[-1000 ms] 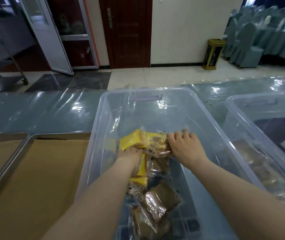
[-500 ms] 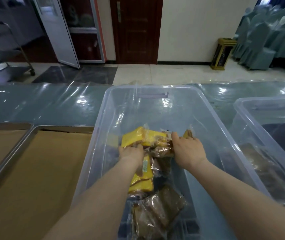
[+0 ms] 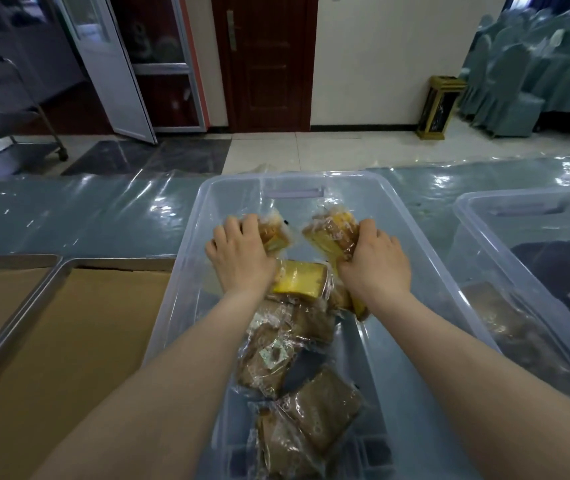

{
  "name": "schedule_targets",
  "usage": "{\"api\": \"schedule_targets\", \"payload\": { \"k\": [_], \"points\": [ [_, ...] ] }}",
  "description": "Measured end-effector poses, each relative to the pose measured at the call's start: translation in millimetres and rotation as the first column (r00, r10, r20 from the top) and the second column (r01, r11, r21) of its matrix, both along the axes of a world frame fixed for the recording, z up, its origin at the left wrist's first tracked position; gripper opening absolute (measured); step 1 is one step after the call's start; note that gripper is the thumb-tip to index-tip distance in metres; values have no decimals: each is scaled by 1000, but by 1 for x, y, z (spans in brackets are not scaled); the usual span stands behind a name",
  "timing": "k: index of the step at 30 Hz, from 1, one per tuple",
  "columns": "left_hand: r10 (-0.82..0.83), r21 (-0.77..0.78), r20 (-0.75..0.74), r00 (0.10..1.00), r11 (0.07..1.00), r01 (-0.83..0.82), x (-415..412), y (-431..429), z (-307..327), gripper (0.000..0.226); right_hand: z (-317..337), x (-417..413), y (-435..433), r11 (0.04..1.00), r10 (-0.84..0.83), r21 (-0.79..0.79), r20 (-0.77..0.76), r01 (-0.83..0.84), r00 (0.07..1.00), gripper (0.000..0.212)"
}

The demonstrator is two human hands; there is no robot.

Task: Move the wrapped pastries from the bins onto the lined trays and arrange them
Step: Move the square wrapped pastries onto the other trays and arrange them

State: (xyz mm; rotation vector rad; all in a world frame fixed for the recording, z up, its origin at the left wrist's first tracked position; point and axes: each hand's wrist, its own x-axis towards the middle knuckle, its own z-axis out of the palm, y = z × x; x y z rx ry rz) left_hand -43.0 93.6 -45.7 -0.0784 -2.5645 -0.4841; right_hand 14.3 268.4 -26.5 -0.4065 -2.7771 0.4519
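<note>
Wrapped pastries (image 3: 332, 233) fill both hands (image 3: 242, 258) inside the bin (image 3: 425, 244); labels unreadable.

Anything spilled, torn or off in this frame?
Nothing stands out. Wrapped pastries lie jumbled inside the clear bin, wrappers look intact; each hand, left and right, grips a bundle. The lined tray holds no pastries.

Open-topped clear plastic bin (image 3: 186, 289) with tall walls all round, far half of its floor bare, near half heaped with cellophane-wrapped brown pastries (image 3: 297, 386), raised metal rim of the brown-paper-lined tray (image 3: 69, 341) touching the bin's left wall, second clear bin (image 3: 477, 244) close on the right
</note>
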Motion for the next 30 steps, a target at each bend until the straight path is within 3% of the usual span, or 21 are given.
{"api": "schedule_targets", "payload": {
  "k": [3, 8, 14, 17, 21, 25, 30],
  "points": [
    [35, 55, -95, 995, 998, -29, -8, -1, 6, 43, 2, -1, 0, 1000, -6, -14, -11, 6, 1000, 34],
    [-86, -148, -40, 995, 986, 79, -12, 3, -21, 34, 0, -1, 0, 999, -19, 40, 31, 17, 999, 43],
    [-211, -236, 283, 936, 930, 281, -11, 11, -73, 62, -6, -3, 0, 994, -10, 107, 79, 1, 997, 45],
    [-214, -275, 426, 879, 895, 352, -12, 10, -96, 88, -10, -4, -1, 993, 0, 118, 106, -13, 994, 39],
    [-192, -229, 389, 901, 927, 297, -23, 9, -101, 95, -15, -4, -2, 988, 5, 154, 136, -26, 991, 34],
    [-270, -460, 332, 904, 790, 405, -26, 22, -102, 86, -19, -4, -2, 990, 1, 141, 177, -26, 984, 34],
    [-200, -296, 414, 888, 893, 339, -30, 27, -109, 98, -24, -2, -4, 989, -2, 147, 218, -31, 976, 37]
  ]
}}
